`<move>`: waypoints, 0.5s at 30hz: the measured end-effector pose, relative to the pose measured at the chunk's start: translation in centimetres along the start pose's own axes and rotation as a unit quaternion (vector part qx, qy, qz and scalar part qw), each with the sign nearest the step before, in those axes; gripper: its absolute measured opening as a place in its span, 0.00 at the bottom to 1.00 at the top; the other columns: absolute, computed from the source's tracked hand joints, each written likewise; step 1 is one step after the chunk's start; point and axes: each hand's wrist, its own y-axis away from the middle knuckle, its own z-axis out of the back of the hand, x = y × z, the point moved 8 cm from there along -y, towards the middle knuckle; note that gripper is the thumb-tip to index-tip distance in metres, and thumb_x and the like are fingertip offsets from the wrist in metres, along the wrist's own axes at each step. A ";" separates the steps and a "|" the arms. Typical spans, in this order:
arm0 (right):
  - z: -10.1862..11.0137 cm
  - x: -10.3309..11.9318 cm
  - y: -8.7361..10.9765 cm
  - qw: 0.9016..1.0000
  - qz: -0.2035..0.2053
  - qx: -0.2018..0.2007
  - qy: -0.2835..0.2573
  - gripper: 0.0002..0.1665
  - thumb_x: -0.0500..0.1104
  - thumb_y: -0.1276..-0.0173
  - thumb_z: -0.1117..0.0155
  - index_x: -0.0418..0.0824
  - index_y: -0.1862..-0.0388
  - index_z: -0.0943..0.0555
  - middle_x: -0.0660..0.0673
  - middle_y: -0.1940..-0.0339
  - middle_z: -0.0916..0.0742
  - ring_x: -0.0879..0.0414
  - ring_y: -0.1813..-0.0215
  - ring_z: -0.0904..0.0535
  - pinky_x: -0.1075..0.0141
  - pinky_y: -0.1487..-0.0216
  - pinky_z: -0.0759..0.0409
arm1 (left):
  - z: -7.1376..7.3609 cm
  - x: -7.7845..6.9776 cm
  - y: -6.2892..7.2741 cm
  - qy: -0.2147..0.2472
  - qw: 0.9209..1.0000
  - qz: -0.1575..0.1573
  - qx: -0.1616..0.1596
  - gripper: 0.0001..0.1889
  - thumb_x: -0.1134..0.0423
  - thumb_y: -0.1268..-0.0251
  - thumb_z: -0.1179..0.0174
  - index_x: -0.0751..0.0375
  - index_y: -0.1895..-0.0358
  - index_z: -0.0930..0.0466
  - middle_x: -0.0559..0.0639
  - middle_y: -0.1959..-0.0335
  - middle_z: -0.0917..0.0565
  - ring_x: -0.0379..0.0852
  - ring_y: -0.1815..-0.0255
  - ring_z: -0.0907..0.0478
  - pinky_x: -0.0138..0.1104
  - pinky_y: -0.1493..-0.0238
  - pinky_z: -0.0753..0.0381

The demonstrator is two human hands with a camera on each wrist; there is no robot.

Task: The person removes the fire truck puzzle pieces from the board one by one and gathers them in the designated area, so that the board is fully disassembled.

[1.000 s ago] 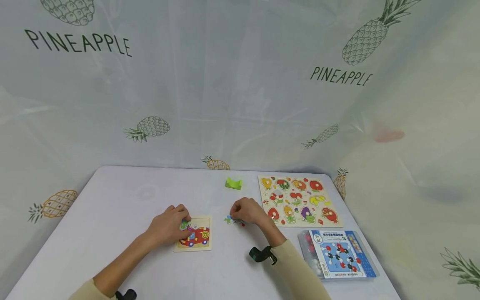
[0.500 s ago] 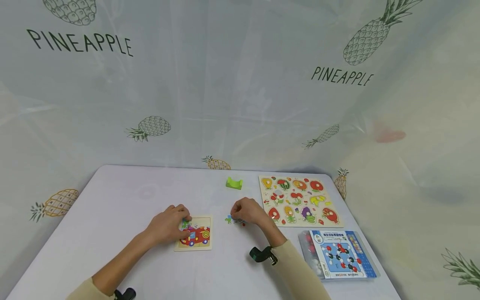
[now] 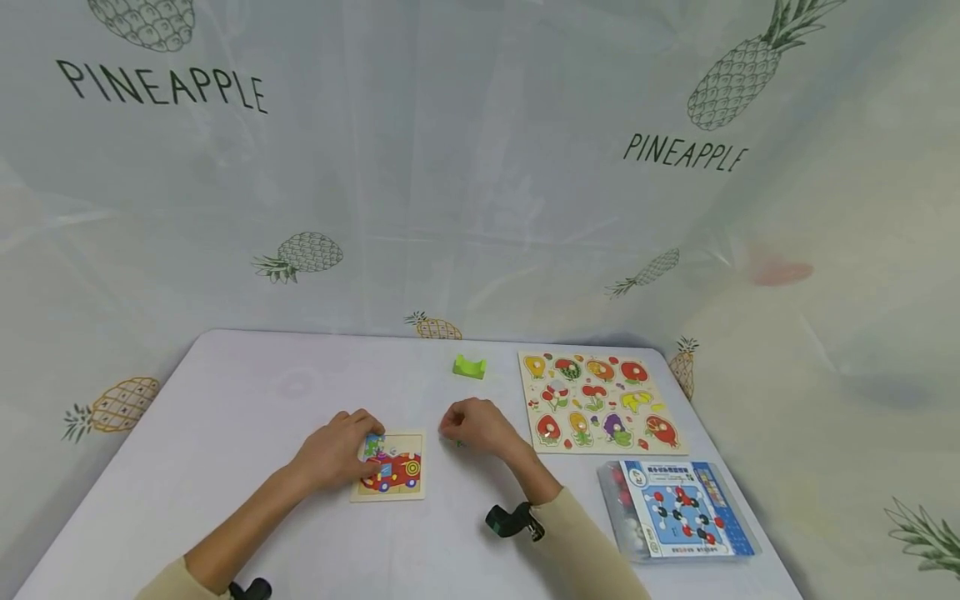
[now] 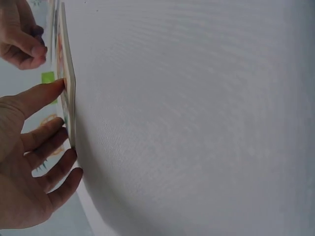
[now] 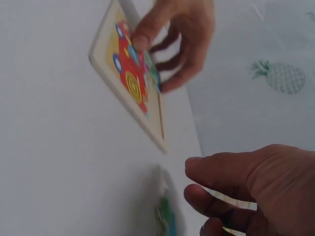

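A small square wooden jigsaw puzzle (image 3: 405,492) with a red vehicle picture lies left of centre on the table. My left hand (image 3: 337,450) rests on its left part, thumb on the picture and fingertips along the far edge. The left wrist view shows these fingers (image 4: 54,172) spread and only slightly bent. To the right of the puzzle is my right hand (image 3: 480,425), low over the table, thumb and forefinger tips close together. A green and blue puzzle piece (image 5: 166,216) lies below it. Whether the right hand holds a piece is hidden.
A green curved block (image 3: 469,367) sits near the table's far edge. At the right are a fruit puzzle board (image 3: 536,417) and, nearer me, a clear box (image 3: 678,508) with a molecule picture. A pineapple-printed curtain (image 3: 465,167) hangs behind the table.
My right hand has shifted left, towards the puzzle, from over the loose pieces, and now covers most of them. The left hand stays on the puzzle almost unmoved.
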 end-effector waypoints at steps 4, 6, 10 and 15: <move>-1.8 1.9 -0.4 1.000 0.018 0.016 -0.002 0.03 0.45 0.32 0.30 0.48 0.64 0.13 0.58 0.72 0.16 0.63 0.69 0.26 0.71 0.66 0.27 | -0.1 0.2 -0.1 0.017 1.000 0.004 0.003 0.26 0.50 0.51 0.22 0.55 0.48 0.17 0.46 0.48 0.20 0.48 0.50 0.27 0.46 0.50 0.21; -2.8 2.8 -0.6 0.999 0.028 0.025 -0.001 0.03 0.44 0.33 0.30 0.48 0.63 0.12 0.59 0.71 0.16 0.64 0.67 0.26 0.71 0.64 0.27 | 0.0 0.4 -0.1 0.021 1.000 0.003 0.003 0.27 0.51 0.51 0.22 0.56 0.48 0.18 0.47 0.48 0.20 0.49 0.49 0.27 0.46 0.49 0.21; -4.6 4.4 -0.9 0.998 0.041 0.040 0.006 0.06 0.45 0.34 0.29 0.48 0.59 0.11 0.60 0.72 0.16 0.66 0.68 0.26 0.71 0.66 0.28 | 0.0 0.7 0.0 0.027 1.000 0.002 -0.004 0.29 0.51 0.52 0.21 0.58 0.47 0.19 0.50 0.48 0.20 0.53 0.47 0.26 0.50 0.47 0.22; -5.9 5.7 -1.0 0.997 0.052 0.043 0.025 0.12 0.47 0.34 0.27 0.46 0.54 0.11 0.59 0.79 0.20 0.66 0.74 0.27 0.72 0.69 0.30 | 0.1 1.0 0.1 0.019 1.000 -0.003 -0.017 0.29 0.49 0.52 0.22 0.59 0.48 0.19 0.51 0.50 0.20 0.57 0.47 0.25 0.53 0.47 0.23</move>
